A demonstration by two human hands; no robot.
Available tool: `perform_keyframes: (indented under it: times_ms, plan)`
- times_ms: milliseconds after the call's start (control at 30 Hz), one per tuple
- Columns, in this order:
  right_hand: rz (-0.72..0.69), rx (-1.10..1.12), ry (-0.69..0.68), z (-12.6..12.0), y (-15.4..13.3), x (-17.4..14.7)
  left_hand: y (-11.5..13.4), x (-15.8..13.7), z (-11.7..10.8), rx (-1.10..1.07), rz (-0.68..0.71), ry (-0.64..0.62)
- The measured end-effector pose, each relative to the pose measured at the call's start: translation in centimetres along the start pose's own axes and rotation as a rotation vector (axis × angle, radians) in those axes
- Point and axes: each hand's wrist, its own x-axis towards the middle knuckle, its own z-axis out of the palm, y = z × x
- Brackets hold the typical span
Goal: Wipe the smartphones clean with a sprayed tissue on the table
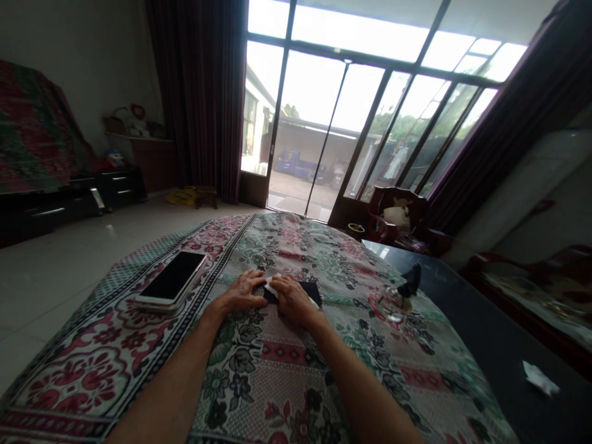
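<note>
A dark, flat rectangular object, possibly a phone, lies on the patterned tablecloth. My right hand is closed over a white tissue and presses it on the dark object's top. Beside it, my left hand rests at the object's left end with fingers stretched out and apart, holding nothing. To the left, a white-edged phone with a black screen lies on top of another flat pale thing. Off to the right is a clear spray bottle with a black head.
A black table adjoins the cloth-covered one on the right, with a crumpled white tissue on it. Dark wooden chairs stand beyond. Glass doors and dark curtains fill the far side.
</note>
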Motion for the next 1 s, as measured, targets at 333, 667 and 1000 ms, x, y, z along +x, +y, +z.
perform_keyframes:
  times_ms: [333, 667, 1000]
  plan:
    - [-0.084, 0.126, 0.125, 1.0, -0.6, -0.5, 0.2, -0.5, -1.8, -0.226, -0.010, 0.057]
    - [-0.170, 0.340, 0.010, 0.6, -1.6, -1.8, 0.6, -0.9, -2.0, -0.222, -0.010, 0.073]
    - [0.161, 0.007, 0.044, 0.0, -1.3, -0.5, -0.2, -0.4, -1.3, -0.208, 0.011, 0.139]
